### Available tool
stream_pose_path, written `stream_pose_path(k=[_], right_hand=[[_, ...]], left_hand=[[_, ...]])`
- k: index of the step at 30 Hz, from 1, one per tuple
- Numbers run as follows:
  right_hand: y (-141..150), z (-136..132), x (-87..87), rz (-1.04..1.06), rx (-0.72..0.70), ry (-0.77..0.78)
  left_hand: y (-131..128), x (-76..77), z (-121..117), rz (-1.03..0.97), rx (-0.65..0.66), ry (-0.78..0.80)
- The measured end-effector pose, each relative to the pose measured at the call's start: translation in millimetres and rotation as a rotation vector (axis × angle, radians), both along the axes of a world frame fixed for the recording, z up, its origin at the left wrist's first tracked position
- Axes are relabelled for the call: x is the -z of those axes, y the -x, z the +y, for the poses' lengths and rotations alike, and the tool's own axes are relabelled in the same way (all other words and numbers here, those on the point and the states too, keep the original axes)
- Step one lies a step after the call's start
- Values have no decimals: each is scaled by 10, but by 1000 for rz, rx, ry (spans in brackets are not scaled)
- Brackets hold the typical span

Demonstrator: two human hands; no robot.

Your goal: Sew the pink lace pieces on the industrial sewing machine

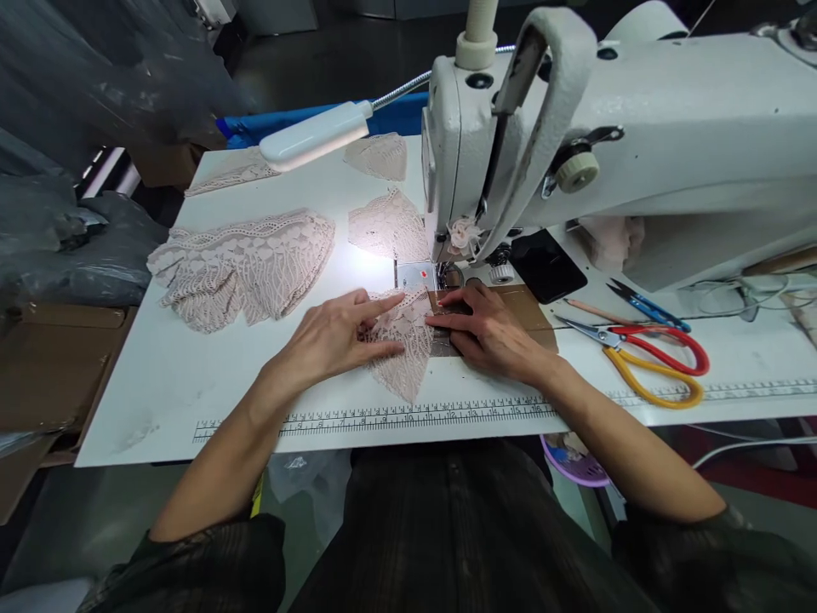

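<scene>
A beige lace piece with a pointed lower end lies flat on the white table, just in front of the sewing machine's needle plate. My left hand rests on its left side, index finger and thumb spread apart over the lace. From the right, my right hand reaches in with fingers stretched out, its fingertips at the lace's right edge and over a brown sheet. The presser foot area sits just beyond my fingertips. Neither hand grips anything.
Other lace pieces lie left and behind. A lamp shines over the table. To the right are a black phone, red-and-yellow scissors, blue-handled snips and a pencil. A printed ruler runs along the front edge.
</scene>
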State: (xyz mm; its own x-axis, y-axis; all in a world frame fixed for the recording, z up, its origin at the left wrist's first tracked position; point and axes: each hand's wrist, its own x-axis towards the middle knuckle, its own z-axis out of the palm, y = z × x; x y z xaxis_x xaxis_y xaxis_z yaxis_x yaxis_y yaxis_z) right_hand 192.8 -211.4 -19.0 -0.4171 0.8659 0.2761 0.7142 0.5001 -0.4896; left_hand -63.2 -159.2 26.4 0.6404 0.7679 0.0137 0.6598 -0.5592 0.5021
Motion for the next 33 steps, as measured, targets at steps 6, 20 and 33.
stream_pose_path(k=[6, 20, 33], right_hand=[[-53, 31, 33, 93, -32, 10], [-76, 44, 90, 31, -7, -117], [-39, 125, 53, -131, 0, -97]], left_hand=[[22, -54, -5, -162, 442, -3], [-52, 94, -98, -124, 601, -51], [-51, 84, -104, -104, 581, -128]])
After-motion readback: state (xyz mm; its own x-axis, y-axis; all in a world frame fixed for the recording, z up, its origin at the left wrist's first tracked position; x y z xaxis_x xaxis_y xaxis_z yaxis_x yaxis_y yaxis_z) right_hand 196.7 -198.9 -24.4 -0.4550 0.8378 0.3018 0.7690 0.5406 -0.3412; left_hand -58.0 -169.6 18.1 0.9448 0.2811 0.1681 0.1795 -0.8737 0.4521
